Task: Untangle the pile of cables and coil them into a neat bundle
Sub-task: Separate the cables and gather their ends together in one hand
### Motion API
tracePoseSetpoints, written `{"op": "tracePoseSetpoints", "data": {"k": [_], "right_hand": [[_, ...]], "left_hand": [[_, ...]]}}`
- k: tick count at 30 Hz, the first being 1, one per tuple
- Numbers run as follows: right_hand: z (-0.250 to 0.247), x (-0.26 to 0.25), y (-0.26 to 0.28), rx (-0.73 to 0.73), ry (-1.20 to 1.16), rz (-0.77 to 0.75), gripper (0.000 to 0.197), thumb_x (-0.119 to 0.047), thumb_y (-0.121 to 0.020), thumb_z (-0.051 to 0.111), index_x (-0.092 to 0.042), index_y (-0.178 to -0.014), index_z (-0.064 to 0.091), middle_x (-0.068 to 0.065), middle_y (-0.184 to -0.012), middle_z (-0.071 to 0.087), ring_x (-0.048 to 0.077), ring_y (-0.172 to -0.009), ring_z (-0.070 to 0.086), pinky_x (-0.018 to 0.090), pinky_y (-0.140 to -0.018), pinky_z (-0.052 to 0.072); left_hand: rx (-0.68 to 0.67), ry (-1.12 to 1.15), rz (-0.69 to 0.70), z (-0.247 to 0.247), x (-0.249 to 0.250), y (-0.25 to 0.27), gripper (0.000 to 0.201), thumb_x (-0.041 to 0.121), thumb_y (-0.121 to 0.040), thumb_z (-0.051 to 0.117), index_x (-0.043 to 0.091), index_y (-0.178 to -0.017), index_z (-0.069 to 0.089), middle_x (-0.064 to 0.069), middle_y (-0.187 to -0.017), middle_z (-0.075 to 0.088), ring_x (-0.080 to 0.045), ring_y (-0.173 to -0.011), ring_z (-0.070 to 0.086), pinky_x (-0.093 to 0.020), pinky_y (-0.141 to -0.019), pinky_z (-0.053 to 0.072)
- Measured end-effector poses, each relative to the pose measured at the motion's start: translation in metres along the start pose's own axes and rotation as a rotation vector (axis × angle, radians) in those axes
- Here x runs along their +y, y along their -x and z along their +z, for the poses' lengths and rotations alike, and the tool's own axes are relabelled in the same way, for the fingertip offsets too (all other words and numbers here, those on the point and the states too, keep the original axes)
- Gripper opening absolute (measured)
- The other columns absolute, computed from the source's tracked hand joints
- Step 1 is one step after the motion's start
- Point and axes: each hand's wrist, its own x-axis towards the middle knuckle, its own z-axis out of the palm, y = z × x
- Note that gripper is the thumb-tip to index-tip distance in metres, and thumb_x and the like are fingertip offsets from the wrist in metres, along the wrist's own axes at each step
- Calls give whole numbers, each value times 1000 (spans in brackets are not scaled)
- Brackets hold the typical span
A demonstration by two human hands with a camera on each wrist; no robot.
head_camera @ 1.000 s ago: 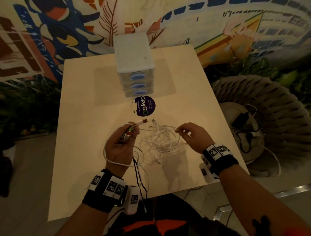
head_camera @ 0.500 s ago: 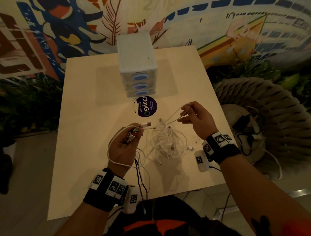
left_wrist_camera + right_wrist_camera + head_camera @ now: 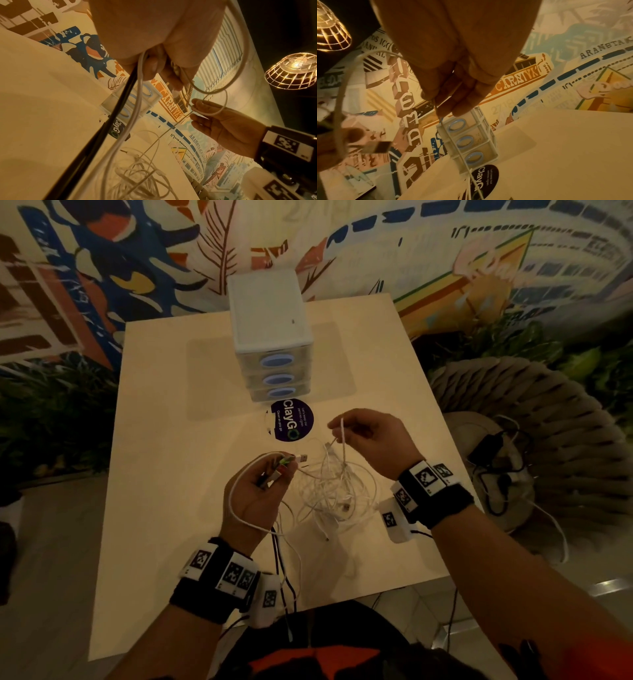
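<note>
- The table [image 3: 164, 474] is pale; its left and near edges run out to dim floor, where nothing can be made out.
- The left hand [image 3: 255, 494] is raised over the near part of the table, fingers curled round several cable ends. A USB plug [image 3: 301, 457] sticks out past the fingertips; how many plugs it grips is hard to tell.
- A white loop [image 3: 236, 508] curves round the back of that hand, and a black cable [image 3: 279, 556] drops from it over the table's near edge, its end hidden.
- The pile of cables [image 3: 334, 491] lies on the table between the two hands, a loose white tangle; single strands cannot be traced.
- A small drawer unit [image 3: 270, 337] stands at the back, with a round dark sticker [image 3: 291, 420] just before it, its small print unreadable.
- The right hand [image 3: 371, 436] is lifted above the pile, thumb and fingers pinching one thin white strand [image 3: 342, 440] that hangs down into the tangle.
- The hands are apart.
- In the right wrist view the palm fills the upper picture and the left hand's plug [image 3: 376, 147] is a blur.
</note>
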Motion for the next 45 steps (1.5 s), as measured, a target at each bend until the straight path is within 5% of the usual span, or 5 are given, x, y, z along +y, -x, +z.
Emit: {"op": "tracePoseSetpoints", "data": {"k": [20,26,32,39,45], "right_hand": [[17,7,41,-201,-43,-90,23,-15,-87,78,-28,-106,75,-12,-103,74,9,-100,71,27,-92,56],[7,42,18,-74,149,19,43,-16,-88,71,-32,-126,62,-13,-108,67,6,-97,65,31,-85,54],[36,50,-18,-421,382,55,51,-47,-86,75,-33,-131,57,-6,-119,66,12,-107,61,36,-96,50],[62,40,-19,-446,352,49,38,-56,-91,65,-32,-120,64,-15,-83,64,6,-78,61,29,-75,49],[58,40,-21,-270,377,6,30,-48,-99,55,-23,-105,71,-3,-94,64,16,-83,62,37,-78,52]], "left_hand": [[-251,-447,113,19,-37,-14,27,29,-92,64,28,-117,73,9,-106,73,-7,-99,66,-35,-87,56],[-179,103,-110,16,-19,-15,43,-3,-87,69,38,-91,81,13,-97,77,-8,-97,72,-25,-90,56],[-135,649,-328,1,-13,-24,43,-3,-102,28,-23,-101,66,-39,-105,66,-39,-104,70,-34,-86,59],[-160,216,-334,-6,4,-13,50,-13,-92,54,26,-71,78,11,-67,68,4,-50,56,-10,-49,44],[-125,388,-387,-2,17,-7,39,-11,-96,49,12,-76,74,2,-71,70,-2,-54,62,-10,-50,45]]}}
